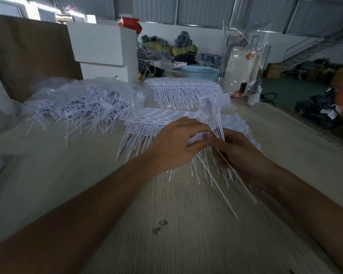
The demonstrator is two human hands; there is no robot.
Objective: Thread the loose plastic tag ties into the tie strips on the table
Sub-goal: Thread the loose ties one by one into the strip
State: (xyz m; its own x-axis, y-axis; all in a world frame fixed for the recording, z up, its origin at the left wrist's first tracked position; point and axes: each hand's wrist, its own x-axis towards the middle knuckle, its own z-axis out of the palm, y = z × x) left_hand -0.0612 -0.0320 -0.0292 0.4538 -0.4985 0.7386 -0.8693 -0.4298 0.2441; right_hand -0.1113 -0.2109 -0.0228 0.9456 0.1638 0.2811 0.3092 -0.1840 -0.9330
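at nine o'clock on the pale wood-grain desk (166, 224) sits a crinkled clear plastic bag (83, 89), open at its near side, with a heap of loose tag ties (77, 111) spilling out: thin white plastic stems with small flat rectangular heads, too many and too tangled to count. behind it, at eleven o'clock, two plain white boxes (105, 50) are stacked, a red packet (130, 23) on top.

toward the middle lie two tie strips: a far strip (184, 88) at twelve o'clock and a near strip (166, 117) just beyond the hands, each a flat white band of joined heads with a fringe of stems pointing at the person.

the left hand (174, 145) is curled over a small white bundle of tie heads (198, 138), gripping it against the near strip. the right hand (238, 149) meets it, thumb and fingers pinching the same bundle, with several long stems (216, 175) fanning out below and above the grip.

at one o'clock a light blue perforated basket (200, 73) stands; its contents cannot be made out. right of it a white cylinder in clear wrap (242, 66) stands upright.
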